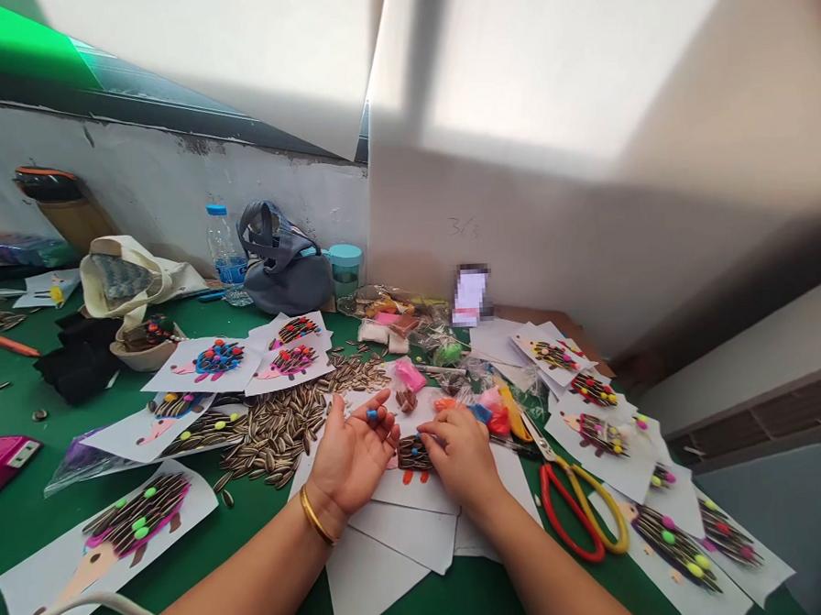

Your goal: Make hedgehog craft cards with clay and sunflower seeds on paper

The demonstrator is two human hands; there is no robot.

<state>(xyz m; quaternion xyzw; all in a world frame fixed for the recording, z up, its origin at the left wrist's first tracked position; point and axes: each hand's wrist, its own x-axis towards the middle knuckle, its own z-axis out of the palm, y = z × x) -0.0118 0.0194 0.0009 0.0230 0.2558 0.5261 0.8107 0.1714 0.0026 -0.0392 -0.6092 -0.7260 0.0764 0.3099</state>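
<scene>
My left hand [353, 453] is turned palm up, its fingers curled around a small piece of blue clay [372, 414]. Beside it, my right hand [459, 452] reaches down with thumb and index finger together at a hedgehog picture [413, 452] made of striped sunflower seeds on white paper. Blue dots and orange feet show on this picture; whatever is between the right fingertips is too small to make out. More white sheets [389, 566] lie under it. A heap of sunflower seeds [279, 429] is left of my left hand.
Finished hedgehog pictures lie left [139, 524] and right [677, 541]. Red-handled scissors [573, 519] and yellow-handled ones [610, 508] are right of my right hand. Behind are bagged clay [447, 351], a phone [469, 295], a blue-grey bag [289, 282] and a water bottle [229, 257].
</scene>
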